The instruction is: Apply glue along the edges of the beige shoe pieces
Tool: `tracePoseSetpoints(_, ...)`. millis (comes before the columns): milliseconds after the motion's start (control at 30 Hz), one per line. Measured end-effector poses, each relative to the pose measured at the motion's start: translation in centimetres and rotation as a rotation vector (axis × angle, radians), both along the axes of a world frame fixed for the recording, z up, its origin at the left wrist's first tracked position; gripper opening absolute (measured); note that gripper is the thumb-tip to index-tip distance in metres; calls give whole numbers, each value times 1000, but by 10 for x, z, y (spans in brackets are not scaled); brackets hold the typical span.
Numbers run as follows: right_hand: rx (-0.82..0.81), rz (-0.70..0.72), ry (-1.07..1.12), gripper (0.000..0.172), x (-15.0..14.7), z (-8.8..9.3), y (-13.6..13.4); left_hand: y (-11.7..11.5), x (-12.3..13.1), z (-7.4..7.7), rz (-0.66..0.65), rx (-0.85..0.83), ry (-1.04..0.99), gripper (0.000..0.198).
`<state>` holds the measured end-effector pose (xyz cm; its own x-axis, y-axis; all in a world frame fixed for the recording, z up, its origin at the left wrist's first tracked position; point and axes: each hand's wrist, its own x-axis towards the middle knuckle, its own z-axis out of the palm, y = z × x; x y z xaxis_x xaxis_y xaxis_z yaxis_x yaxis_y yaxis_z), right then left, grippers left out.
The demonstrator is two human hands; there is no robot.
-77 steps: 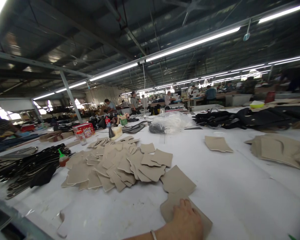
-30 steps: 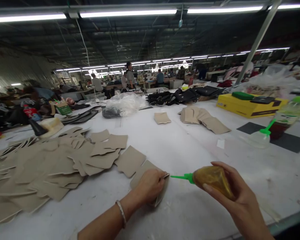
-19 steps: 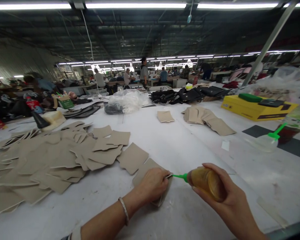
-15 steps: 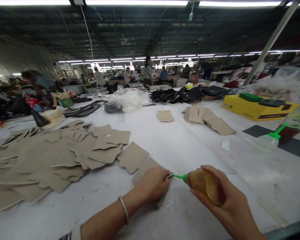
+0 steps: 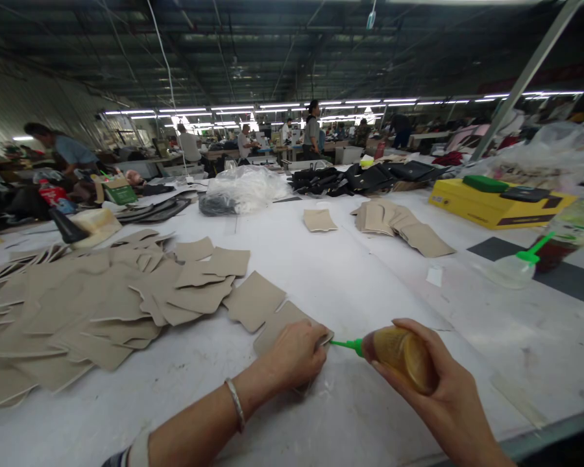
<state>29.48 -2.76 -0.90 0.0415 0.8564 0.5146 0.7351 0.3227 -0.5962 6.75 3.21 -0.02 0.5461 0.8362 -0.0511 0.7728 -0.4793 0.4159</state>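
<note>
pose: the left hand (image 5: 296,357) is reaching in from the lower left, its back facing up; the right hand (image 5: 445,389) is reaching in from the lower right, tipping the amber bottle (image 5: 389,357) sideways.
grip: the left hand is pinching the tan piece (image 5: 282,318) near its right edge over the surface (image 5: 370,421); the right hand is wrapping round the amber bottle; the two are keeping well apart.
nozzle: the green tip (image 5: 350,346) is pointing left at the pinched edge; whether it is touching, i cannot tell.
amber bottle: it is holding amber liquid.
larger bottle (image 5: 564,237): it is holding dark liquid, standing behind a clear bottle (image 5: 513,271) at far right.
pile (image 5: 102,305): more tan pieces are overlapping left of the left hand.
</note>
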Motion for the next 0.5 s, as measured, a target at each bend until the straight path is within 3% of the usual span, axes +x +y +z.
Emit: tracePoseSetpoints(500, 1, -56, 100, 47, -2, -6, -2, -1, 2, 7, 2, 1, 25, 24)
